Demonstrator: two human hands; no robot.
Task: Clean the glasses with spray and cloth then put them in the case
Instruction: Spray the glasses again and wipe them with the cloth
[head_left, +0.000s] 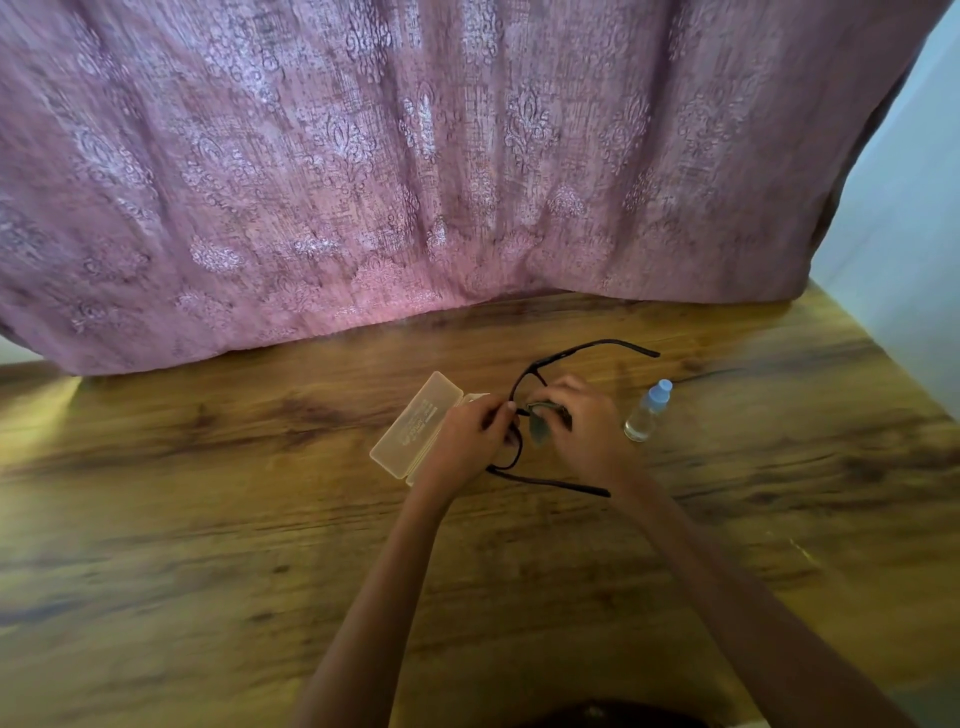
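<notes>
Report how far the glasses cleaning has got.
Done: the translucent plastic case lies open on the wooden table; the clear blue-capped spray bottle stands aside, spraying itself unconfirmed. In hand: the left hand grips the black-framed glasses while the right hand pinches the grey cloth on a lens. Left: putting the glasses in the case.

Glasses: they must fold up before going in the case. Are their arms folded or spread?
Spread. Both arms of the glasses stick out to the right from the frame, one farther from the person, one nearer.
</notes>
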